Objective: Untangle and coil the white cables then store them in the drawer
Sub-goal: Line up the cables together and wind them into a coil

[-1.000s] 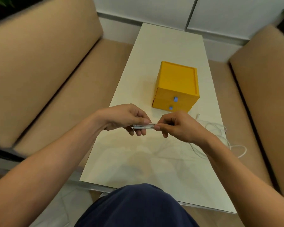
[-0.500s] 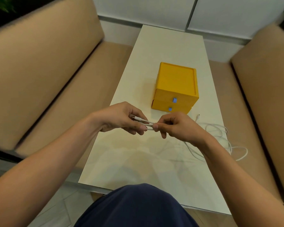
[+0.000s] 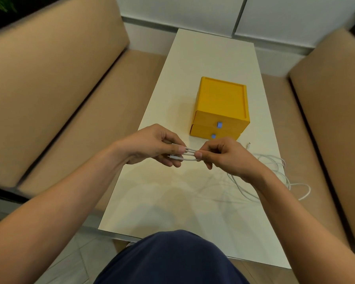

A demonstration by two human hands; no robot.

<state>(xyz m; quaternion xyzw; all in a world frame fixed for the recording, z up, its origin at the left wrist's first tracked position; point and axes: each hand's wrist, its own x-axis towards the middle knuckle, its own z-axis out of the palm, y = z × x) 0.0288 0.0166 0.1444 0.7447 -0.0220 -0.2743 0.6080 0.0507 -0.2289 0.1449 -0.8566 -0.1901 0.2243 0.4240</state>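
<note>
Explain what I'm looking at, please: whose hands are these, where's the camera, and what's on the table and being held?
There is no machine here. A person works with bare hands, and the only camera sits on their head, looking forward and down, which is why both forearms enter from the bottom. The left hand and right hand each pinch a bundle of white cable strands stretched between them, above the table. The rest of the white cable lies in loose loops on the table to the right, with one loop reaching past the edge. Behind the hands stands a yellow drawer box with two drawers, both apparently closed. Tan sofas flank the table.
</note>
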